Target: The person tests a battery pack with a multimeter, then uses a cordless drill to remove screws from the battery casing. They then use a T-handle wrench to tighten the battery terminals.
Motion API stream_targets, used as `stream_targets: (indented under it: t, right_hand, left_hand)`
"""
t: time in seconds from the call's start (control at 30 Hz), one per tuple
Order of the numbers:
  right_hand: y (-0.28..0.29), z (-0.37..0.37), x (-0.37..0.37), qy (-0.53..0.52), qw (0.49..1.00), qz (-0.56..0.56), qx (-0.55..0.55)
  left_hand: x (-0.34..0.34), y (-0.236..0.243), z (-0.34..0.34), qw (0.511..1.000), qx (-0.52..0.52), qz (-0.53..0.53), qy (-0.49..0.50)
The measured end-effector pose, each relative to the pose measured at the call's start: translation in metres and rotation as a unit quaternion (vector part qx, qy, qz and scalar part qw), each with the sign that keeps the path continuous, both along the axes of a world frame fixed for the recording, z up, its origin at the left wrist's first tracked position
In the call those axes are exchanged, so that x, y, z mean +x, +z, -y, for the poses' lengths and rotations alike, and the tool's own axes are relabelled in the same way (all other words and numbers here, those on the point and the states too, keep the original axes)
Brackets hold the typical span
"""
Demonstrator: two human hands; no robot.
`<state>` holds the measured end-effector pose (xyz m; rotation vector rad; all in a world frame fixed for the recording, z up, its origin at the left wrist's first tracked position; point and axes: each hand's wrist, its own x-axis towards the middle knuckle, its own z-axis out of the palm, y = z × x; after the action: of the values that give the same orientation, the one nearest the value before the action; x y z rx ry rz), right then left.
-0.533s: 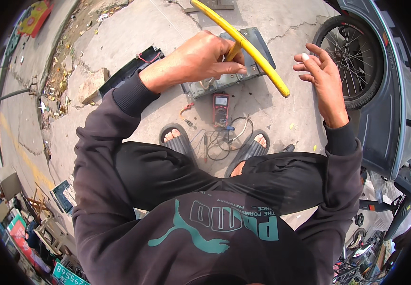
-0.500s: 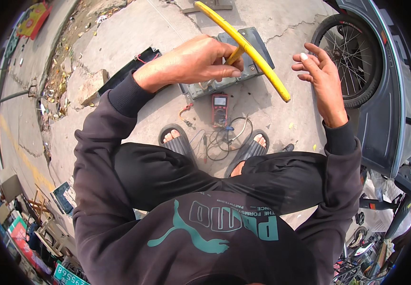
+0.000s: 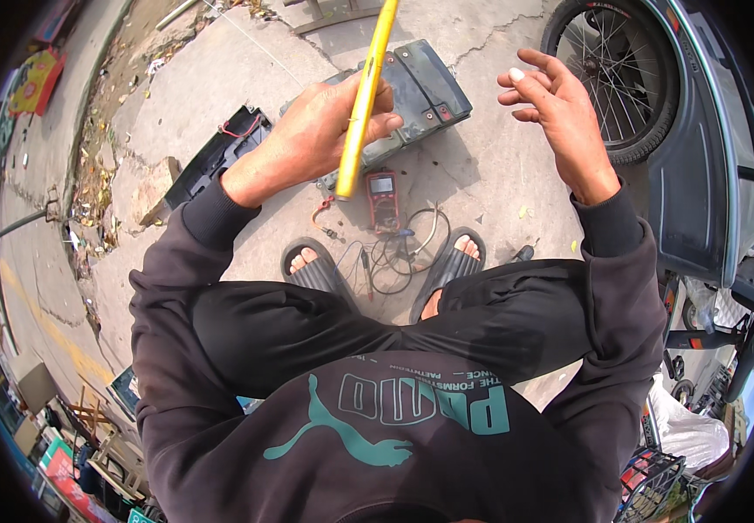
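Note:
My left hand is closed around a tool with a long yellow crossbar, held up over the batteries. The bar stands steeply in view, its lower end tilted toward me, and hides part of the fingers. Below and beyond it, dark grey batteries with terminals on top sit on the ground, partly covered by this hand. My right hand hovers in the air to the right, empty, its fingers loosely bent and apart. A red multimeter with a small screen lies between the batteries and my feet.
Tangled test leads lie between my sandals. Left of the batteries is a black open case with a red wire. A spoked wheel and a dark vehicle panel stand close on the right. Cracked concrete surrounds these.
The yellow bar has swung from a slant down to the right to a steep slant down to the left. My left hand has turned with it; my right hand stays raised and empty.

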<state>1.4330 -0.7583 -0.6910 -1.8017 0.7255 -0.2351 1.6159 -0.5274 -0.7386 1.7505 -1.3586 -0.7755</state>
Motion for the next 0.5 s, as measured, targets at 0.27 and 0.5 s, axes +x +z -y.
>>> stream_targets:
  t: [0.27, 0.5]
  right_hand:
    - [0.003, 0.006, -0.007, 0.0, 1.0, 0.004, -0.007]
    - [0.027, -0.001, -0.018, 0.051, 0.997, -0.048, -0.033]
  left_hand:
    - [0.006, -0.008, 0.004, 0.994, -0.059, 0.071, -0.053]
    - [0.01, -0.009, 0.025, 0.991, -0.046, 0.1, -0.069]
